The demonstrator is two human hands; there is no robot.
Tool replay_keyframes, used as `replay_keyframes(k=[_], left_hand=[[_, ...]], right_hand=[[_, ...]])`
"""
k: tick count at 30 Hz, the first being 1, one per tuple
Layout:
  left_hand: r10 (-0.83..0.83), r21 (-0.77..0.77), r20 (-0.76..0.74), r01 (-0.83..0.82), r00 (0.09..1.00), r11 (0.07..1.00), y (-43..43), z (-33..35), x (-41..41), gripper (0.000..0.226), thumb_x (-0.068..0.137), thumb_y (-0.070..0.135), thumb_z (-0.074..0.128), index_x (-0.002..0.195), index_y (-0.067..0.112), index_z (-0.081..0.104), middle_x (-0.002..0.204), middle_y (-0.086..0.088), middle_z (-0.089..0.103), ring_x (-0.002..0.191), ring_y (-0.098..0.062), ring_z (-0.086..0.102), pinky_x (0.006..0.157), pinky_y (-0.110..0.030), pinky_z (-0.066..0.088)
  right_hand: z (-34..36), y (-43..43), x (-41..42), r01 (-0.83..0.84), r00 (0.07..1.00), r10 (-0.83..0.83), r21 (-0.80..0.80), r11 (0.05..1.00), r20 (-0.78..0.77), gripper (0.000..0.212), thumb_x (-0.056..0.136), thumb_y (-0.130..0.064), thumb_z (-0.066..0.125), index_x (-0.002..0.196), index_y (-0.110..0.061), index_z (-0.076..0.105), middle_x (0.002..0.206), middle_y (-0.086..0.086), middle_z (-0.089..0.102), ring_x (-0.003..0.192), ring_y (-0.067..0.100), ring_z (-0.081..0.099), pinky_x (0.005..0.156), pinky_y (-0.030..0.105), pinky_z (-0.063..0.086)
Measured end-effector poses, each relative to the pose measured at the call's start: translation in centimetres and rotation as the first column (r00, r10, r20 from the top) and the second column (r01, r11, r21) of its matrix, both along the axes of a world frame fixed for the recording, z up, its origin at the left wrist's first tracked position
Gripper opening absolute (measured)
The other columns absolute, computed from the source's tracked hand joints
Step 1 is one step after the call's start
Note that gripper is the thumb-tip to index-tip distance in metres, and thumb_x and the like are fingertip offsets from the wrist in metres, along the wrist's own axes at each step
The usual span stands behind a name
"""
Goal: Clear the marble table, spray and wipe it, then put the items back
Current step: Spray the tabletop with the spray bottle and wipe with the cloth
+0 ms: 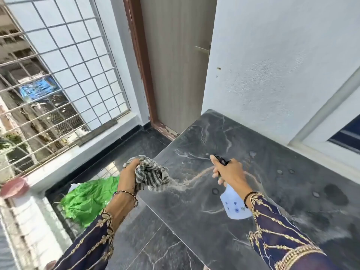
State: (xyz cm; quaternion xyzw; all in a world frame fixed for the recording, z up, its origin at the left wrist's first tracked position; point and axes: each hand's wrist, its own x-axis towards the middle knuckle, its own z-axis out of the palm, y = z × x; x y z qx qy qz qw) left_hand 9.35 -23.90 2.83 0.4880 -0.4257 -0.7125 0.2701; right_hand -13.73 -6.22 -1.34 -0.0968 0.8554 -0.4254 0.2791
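— Room over the bench point(282, 152)?
— In from its left and near edges; only wet spots point(336, 193) on top.
— In the way?
— Wall point(272, 65) and window frame point(323, 117) along its right side; left hand point(128, 176) with cloth point(152, 174) at its left edge, right hand point(229, 172) with spray bottle point(233, 203) above it; green bag point(87, 199) on the floor point(146, 230) left of it.

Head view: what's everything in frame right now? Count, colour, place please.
marble table: one, dark grey with pale veins, right half of view
spray bottle: one, whitish with black head, held above the table
cloth: one, grey-striped, bunched at table's left edge
crumpled sheet: one, green, floor left of table
door: one, beige, brown frame, behind
window grille: one, grey, left
left hand: one, holds cloth
right hand: one, holds spray bottle
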Motion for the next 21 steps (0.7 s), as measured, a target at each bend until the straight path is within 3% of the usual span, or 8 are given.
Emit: replay_keyframes(k=[3, 6, 12, 17, 19, 21], left_hand=[[0.013, -0.034, 0.025, -0.012, 1.0, 0.999, -0.6, 0.3, 1.9, 0.018, 0.072, 0.035, 0.063, 0.076, 0.02, 0.073, 0.078, -0.003, 0.069, 0.076, -0.023, 0.062, 0.065, -0.03, 0.046], [0.03, -0.06, 0.067, -0.026, 0.997, 0.998, -0.7, 0.8, 3.5, 0.026, 0.062, 0.04, 0.065, 0.078, 0.022, 0.074, 0.091, -0.006, 0.07, 0.09, -0.027, 0.064, 0.078, -0.037, 0.052], [0.049, -0.077, 0.021, -0.048, 0.999, 0.996, 0.2, 1.5, 3.9, 0.015, 0.078, 0.026, 0.064, 0.089, 0.019, 0.071, 0.091, -0.005, 0.066, 0.085, -0.022, 0.062, 0.074, -0.033, 0.05], [-0.046, -0.081, 0.048, 0.05, 0.998, 0.995, 2.4, 1.9, 2.7, 0.007, 0.082, 0.025, 0.063, 0.086, 0.02, 0.068, 0.081, 0.0, 0.063, 0.078, -0.017, 0.059, 0.071, -0.029, 0.048], [-0.09, -0.064, 0.054, 0.093, 0.995, 0.994, 2.8, 1.3, 1.8, 0.015, 0.079, 0.031, 0.065, 0.089, 0.02, 0.068, 0.088, -0.003, 0.064, 0.083, -0.018, 0.061, 0.073, -0.03, 0.05], [-0.136, -0.028, 0.103, 0.14, 0.985, 0.99, 3.4, 0.5, 0.7, 0.042, 0.064, 0.049, 0.071, 0.097, 0.022, 0.069, 0.106, -0.006, 0.066, 0.1, -0.022, 0.063, 0.083, -0.037, 0.053]], right_hand=[[-0.3, 0.9, 3.7, -0.094, 0.995, 0.094, 0.015, 0.995, -0.011, 0.062, 0.087, -0.06, 0.068, 0.075, 0.001, 0.069, 0.063, 0.008, 0.074, 0.039, 0.021, 0.059, 0.041, 0.028, 0.045], [-0.7, 1.4, 7.2, -0.094, 0.994, 0.095, 0.03, 0.995, -0.056, 0.063, 0.084, -0.062, 0.069, 0.074, 0.0, 0.068, 0.055, 0.007, 0.065, 0.04, 0.019, 0.054, 0.037, 0.024, 0.041], [0.4, 4.0, 10.6, -0.125, 0.992, 0.126, -0.034, 0.992, 0.026, 0.057, 0.083, -0.065, 0.069, 0.08, -0.008, 0.075, 0.07, 0.003, 0.078, 0.044, 0.023, 0.065, 0.046, 0.032, 0.052], [-0.4, 8.1, 12.4, -0.047, 0.995, 0.055, 0.105, 0.993, -0.079, 0.068, 0.082, -0.069, 0.067, 0.068, -0.003, 0.066, 0.053, 0.009, 0.066, 0.036, 0.019, 0.055, 0.037, 0.025, 0.044], [-0.4, 10.2, 12.5, -0.03, 0.998, 0.036, 0.116, 0.993, -0.05, 0.063, 0.084, -0.066, 0.067, 0.071, -0.004, 0.068, 0.061, 0.012, 0.072, 0.039, 0.021, 0.057, 0.038, 0.027, 0.045], [0.0, 12.6, 12.4, 0.004, 1.0, -0.006, 0.085, 0.996, 0.028, 0.055, 0.086, -0.06, 0.069, 0.076, -0.006, 0.071, 0.068, 0.008, 0.076, 0.04, 0.021, 0.059, 0.039, 0.027, 0.045]])
